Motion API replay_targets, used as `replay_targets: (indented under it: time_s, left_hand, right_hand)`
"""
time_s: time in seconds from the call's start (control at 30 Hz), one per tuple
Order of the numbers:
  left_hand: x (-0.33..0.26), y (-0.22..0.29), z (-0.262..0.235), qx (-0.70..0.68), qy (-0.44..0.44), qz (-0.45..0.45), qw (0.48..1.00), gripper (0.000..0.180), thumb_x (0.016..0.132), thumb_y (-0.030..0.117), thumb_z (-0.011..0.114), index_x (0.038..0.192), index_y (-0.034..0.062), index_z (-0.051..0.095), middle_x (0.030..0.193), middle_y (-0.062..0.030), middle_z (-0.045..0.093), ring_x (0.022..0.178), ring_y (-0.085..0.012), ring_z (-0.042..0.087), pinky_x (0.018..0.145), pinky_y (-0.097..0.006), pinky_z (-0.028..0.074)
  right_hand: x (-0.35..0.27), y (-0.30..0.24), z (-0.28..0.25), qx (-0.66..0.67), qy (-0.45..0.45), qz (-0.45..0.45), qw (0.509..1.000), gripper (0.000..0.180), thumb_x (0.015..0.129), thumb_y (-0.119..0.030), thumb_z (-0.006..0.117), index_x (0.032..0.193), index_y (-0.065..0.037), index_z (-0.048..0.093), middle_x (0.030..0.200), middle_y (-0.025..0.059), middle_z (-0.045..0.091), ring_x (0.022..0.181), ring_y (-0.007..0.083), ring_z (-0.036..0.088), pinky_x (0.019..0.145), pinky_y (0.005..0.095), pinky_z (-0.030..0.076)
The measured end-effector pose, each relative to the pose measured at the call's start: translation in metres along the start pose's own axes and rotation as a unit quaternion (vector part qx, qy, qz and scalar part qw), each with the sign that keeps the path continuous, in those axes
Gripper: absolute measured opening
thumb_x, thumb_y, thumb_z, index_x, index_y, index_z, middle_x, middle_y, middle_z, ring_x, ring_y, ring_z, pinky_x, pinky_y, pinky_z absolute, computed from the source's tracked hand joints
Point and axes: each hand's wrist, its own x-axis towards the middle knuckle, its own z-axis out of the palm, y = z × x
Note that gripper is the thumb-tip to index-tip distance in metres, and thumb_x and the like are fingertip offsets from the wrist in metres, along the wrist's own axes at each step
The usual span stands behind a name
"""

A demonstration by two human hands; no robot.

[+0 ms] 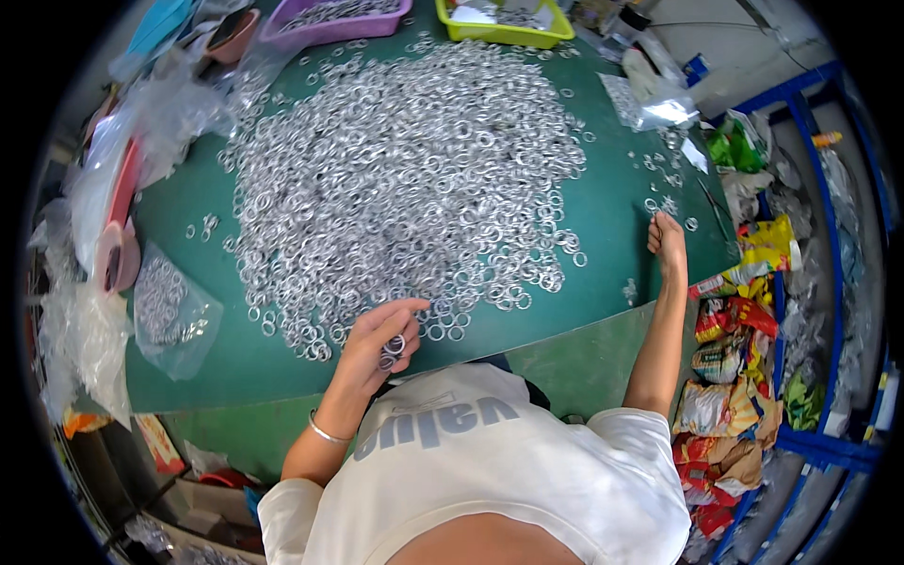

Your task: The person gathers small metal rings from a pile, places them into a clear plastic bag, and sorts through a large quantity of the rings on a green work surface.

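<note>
A wide heap of silver metal rings (405,169) covers much of the green table (640,254). At the heap's near edge, my left hand (377,341) is curled around a few of these rings, its index finger stretched toward the heap. Off to the right, my right hand (669,240) is closed with its fingers pinched together. A ring (652,205) shows right at its fingertips, and the hand seems to grip it, though the fingers partly hide the contact. Just beyond lies a small cluster of rings (669,204).
At the back stand a purple basket (330,30) and a yellow-green basket (565,33), both holding rings. A clear bag of rings (169,306) lies at left, near a pink cup (118,259). Tweezers (713,202) rest at right. A blue rack (819,443) with packages borders the table.
</note>
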Motion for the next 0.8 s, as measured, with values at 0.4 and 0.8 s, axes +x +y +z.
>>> replay_targets:
  time_s: [0.4,0.8]
  left_hand:
    - [0.022,-0.021,0.009,-0.123,0.021,-0.039,0.991,0.033,0.092,0.022,0.049,0.113,-0.0035,0.053,0.074,-0.0054,0.049,0.058,-0.0126,0.046,0.035,-0.019,0.033]
    - [0.031,-0.036,0.028,-0.169,0.038,-0.057,0.983,0.035,0.088,0.016,0.052,0.12,-0.0004,0.049,0.093,-0.0069,0.054,0.071,-0.0113,0.05,0.043,-0.016,0.041]
  right_hand:
    - [-0.021,0.026,-0.035,-0.514,0.133,-0.126,0.838,0.023,0.088,-0.023,0.052,0.094,-0.004,0.063,0.081,0.0188,0.064,0.083,0.0352,0.062,0.07,0.042,0.047]
    - [-0.022,0.015,-0.032,-0.376,0.335,-0.252,0.826,0.036,0.077,-0.014,0.068,0.111,-0.007,0.061,0.099,0.0146,0.063,0.082,0.0313,0.061,0.071,0.0375,0.047]
